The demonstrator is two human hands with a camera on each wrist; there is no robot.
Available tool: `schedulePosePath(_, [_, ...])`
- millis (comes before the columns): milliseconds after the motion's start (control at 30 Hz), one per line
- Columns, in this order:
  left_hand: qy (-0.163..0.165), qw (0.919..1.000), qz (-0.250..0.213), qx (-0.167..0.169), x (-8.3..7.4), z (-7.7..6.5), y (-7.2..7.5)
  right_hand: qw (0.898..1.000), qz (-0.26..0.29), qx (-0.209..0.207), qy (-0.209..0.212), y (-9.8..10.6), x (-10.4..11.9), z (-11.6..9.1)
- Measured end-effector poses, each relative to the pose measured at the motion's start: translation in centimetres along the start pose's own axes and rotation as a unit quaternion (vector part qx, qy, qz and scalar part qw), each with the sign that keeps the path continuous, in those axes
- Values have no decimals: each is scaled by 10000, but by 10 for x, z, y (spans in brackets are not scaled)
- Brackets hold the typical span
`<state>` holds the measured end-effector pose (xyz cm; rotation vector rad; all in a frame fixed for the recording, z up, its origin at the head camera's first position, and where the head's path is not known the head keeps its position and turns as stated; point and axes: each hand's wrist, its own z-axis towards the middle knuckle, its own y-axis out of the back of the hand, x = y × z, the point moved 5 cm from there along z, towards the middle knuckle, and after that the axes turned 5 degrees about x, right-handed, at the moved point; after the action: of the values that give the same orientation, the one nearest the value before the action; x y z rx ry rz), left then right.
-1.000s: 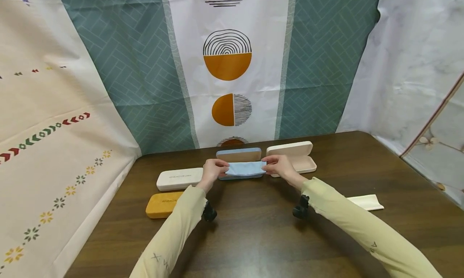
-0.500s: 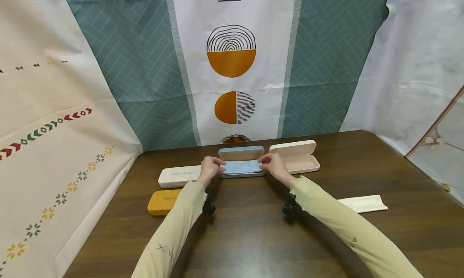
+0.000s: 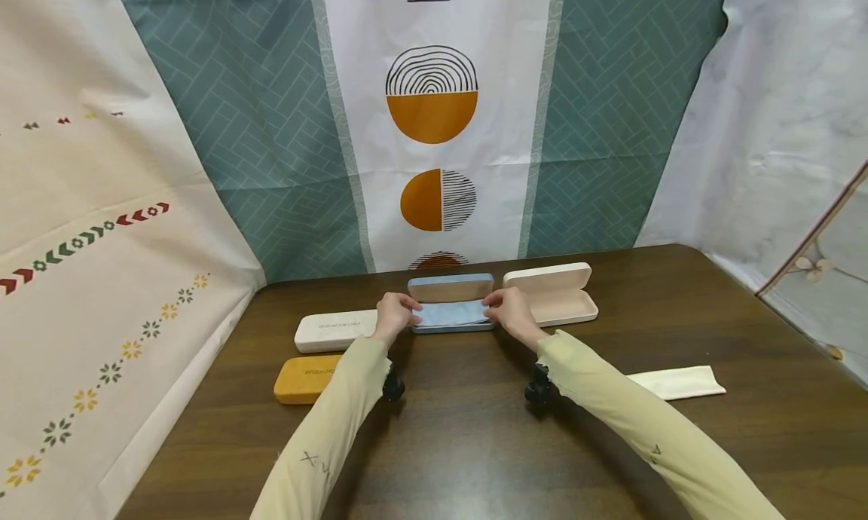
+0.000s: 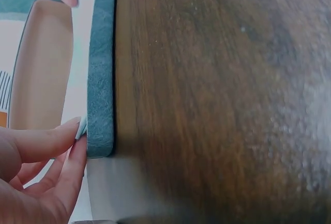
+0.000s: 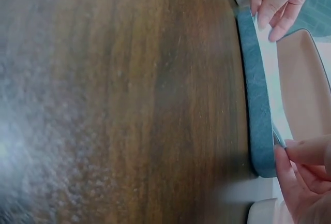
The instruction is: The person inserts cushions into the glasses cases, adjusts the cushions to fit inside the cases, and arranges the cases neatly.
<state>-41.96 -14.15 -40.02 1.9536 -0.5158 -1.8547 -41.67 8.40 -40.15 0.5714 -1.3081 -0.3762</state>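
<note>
A folded light blue cloth [image 3: 453, 313] lies lengthwise over the base of a blue glasses case [image 3: 450, 280], whose lid stands up behind it, beige inside. My left hand [image 3: 396, 313] pinches the cloth's left end between thumb and fingers. Its right end is pinched by my right hand [image 3: 510, 313]. In the left wrist view the left thumb and fingers [image 4: 46, 146] grip the cloth's corner right at the end of the blue case's wall [image 4: 101, 74]. The right wrist view has the right fingers [image 5: 305, 157] at the opposite end, the cloth sagging between both hands.
A cream case [image 3: 561, 306] stands with its lid up right of the blue one. To the left lie a shut white case [image 3: 332, 331] and a mustard case [image 3: 301, 380]. A pale cream folded cloth [image 3: 681, 383] lies on the brown table [image 3: 461, 429] beside the right sleeve.
Both hands have lowered the blue cloth from in front of the blue case down into its base. Over the last half second they have barely moved.
</note>
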Motion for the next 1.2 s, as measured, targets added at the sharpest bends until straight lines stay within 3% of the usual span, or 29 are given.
schedulePosePath(467, [-415,9969,615,-254,-5,-2,-1,9989,-331,-41,321,-1,1,-1])
schedulePosePath(667, [-570,9950,728,-371,-13,-7,3,9977,-296,-357,499,4,1,-7])
schedulePosePath(800, [-481,9961,462,-579,-15,-11,6,9978,-76,-539,384,6,3,-11])
schedulePosePath(967, [-339,9950,-239,-906,-14,-17,5,9966,264,-771,75,6,6,-18])
schedulePosePath(1200, [-280,9801,-1434,-1346,-9,-19,-6,9950,771,-600,-199,-7,8,-22])
